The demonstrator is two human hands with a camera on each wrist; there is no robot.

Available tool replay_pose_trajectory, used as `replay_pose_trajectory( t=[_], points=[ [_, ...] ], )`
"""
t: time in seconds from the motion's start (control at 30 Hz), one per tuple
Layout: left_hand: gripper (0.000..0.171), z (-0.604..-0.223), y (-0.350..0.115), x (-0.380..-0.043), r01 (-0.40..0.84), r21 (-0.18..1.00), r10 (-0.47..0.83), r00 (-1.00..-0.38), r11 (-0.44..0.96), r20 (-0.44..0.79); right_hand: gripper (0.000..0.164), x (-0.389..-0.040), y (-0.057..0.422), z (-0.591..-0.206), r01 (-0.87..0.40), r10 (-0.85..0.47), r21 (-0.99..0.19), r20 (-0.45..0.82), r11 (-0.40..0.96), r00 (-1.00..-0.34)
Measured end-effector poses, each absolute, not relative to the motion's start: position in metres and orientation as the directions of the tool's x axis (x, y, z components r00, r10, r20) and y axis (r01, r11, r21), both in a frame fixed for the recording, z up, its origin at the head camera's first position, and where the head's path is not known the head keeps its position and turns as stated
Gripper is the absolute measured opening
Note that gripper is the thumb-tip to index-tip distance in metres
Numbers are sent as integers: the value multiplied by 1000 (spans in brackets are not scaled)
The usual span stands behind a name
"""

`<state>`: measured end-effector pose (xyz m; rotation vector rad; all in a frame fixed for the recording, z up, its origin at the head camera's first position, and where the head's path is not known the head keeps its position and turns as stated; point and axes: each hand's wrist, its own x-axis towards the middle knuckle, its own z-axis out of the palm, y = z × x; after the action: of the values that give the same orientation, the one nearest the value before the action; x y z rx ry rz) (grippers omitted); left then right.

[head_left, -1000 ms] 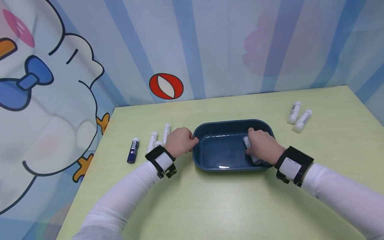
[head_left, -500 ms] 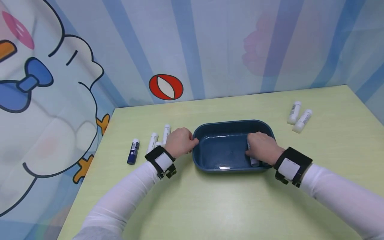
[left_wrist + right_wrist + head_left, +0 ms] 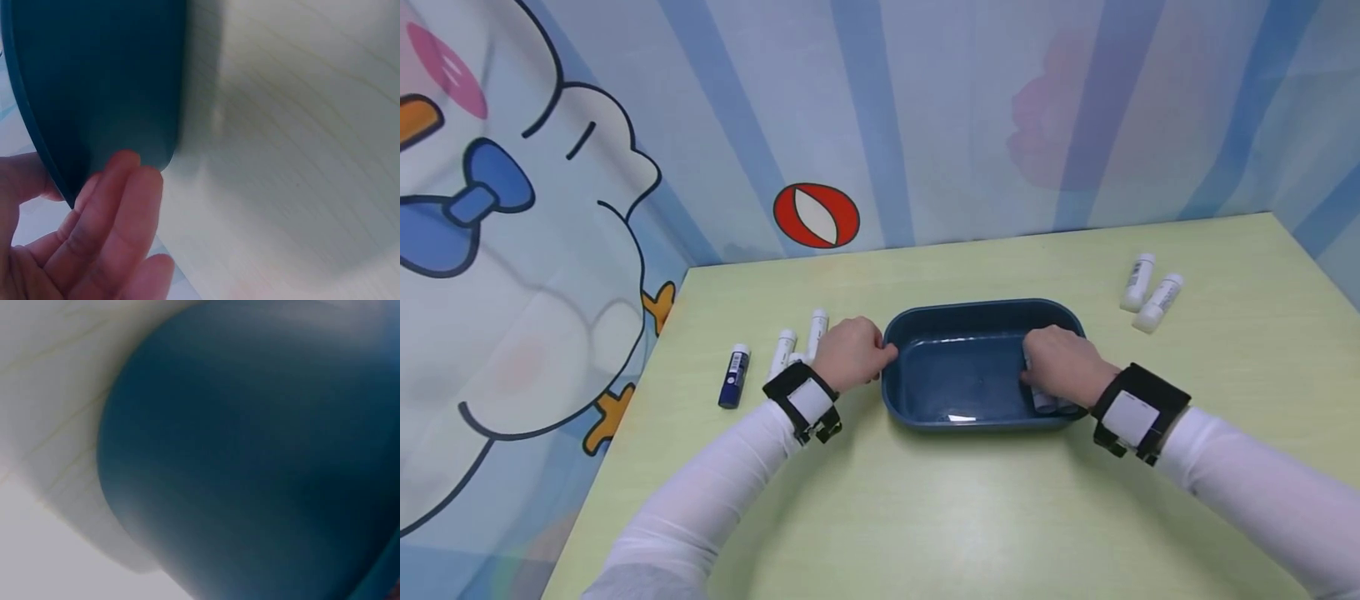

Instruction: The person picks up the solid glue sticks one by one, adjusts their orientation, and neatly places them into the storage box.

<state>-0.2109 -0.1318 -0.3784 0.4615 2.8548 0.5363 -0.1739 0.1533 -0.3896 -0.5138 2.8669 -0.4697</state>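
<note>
Seen from above, a navy tray point(image 3: 955, 383) on a pale yellow-green table point(image 3: 955, 517), with a right hand point(image 3: 1063, 364) deep in its right end; compared with a second ago, curled in further over a white tube point(image 3: 1042, 402), with less of the upper end in sight at the left; since half a second ago, shifted slightly rightward, with the tube's lower end just beside another tube's end point(image 3: 1065, 407); probably a small adjustment of placement inside the tray.

Right fingers bent well inward, apparently round the tube; firmness of hold hidden; at the tray's left rim, a light-looking pinch by the left hand point(image 3: 850, 357), unchanged, thumb and fingers on opposite sides.

Mostly covered tube, slim and bluish-white in shade; glossy, shallow, round-cornered tray; to its left, white tubes point(image 3: 783, 352) and a dark blue tube point(image 3: 734, 377); beyond it, rightward, a white pair point(image 3: 1138, 283).
</note>
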Motion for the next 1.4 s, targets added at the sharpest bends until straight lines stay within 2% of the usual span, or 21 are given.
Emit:
replay_pose_trajectory(
  t=[0.23,0.43,0.73,0.93,1.1,1.27,1.4],
  points=[
    [46,-379,-131,-212,260,380,333,-932,888,-140,23,-173,156,-388,-303,-365,-353,-122,885,-923],
    [46,-379,-130,-212,249,392,329,-932,886,-152,30,-173,158,-382,-291,-346,-367,-94,884,-934],
    [45,-381,-131,-215,233,430,329,-929,873,-166,29,-179,168,-361,-188,-243,-459,-64,868,-968],
    [43,-384,-133,-216,153,505,301,-926,850,-226,31,-184,184,-350,-225,-212,-522,85,823,-974],
    [42,-382,-133,-217,133,523,309,-914,842,-264,31,-183,201,-347,-225,-123,-598,206,769,-971],
    [37,-379,-133,-219,170,455,323,-903,874,-283,32,-183,217,-343,-201,-68,-642,226,740,-972],
    [40,-374,-133,-221,234,353,316,-929,906,-194,38,-184,233,-341,-161,-35,-612,212,774,-977]
  ],
)
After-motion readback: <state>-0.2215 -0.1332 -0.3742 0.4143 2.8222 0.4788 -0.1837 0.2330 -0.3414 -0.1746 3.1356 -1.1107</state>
